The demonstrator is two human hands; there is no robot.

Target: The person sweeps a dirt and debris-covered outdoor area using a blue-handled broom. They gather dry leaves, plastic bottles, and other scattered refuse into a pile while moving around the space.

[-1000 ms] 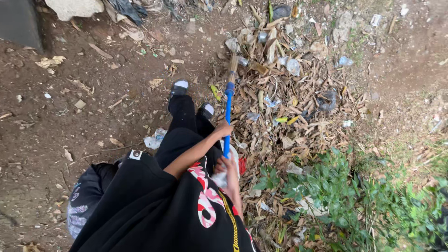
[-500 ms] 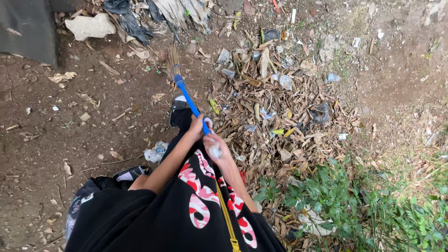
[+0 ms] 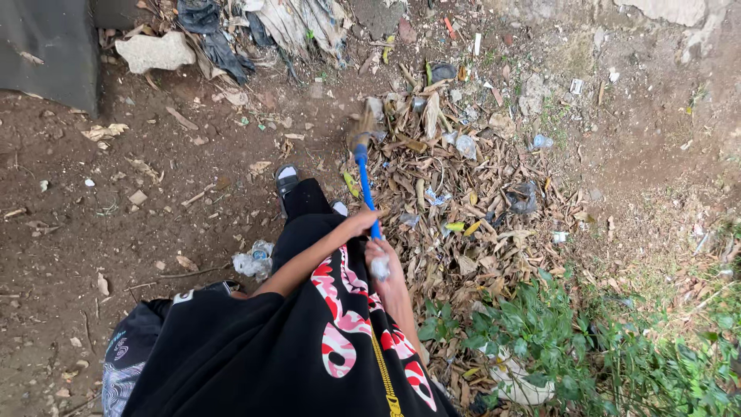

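The person looks down at a broom with a blue handle point(image 3: 366, 185). Both hands hold it. The left hand point(image 3: 361, 222) is wrapped around the blue stick higher up, with its fingers closed tight on it. The right hand point(image 3: 384, 259) grips the stick just below, near its pale end, and its fingers are closed around it too. The 2 hands sit close together, almost touching.

The broom leans away from the person. Its brush end point(image 3: 360, 130) is blurry, so it is hard to tell if it touches the ground; it seems to be at the near edge of a big pile of dry leaves point(image 3: 455, 193). Bits of plastic trash are mixed into the pile.

The person wears a black top with red and white shapes point(image 3: 340, 347) and black pants. 1 shoe point(image 3: 286, 179) stands on the bare dirt just left of the broom. A crumpled clear bottle point(image 3: 255, 261) lies on the dirt near the leg. Green plants point(image 3: 556, 332) grow at the right. A pale rock point(image 3: 154, 51) lies far up at the left.
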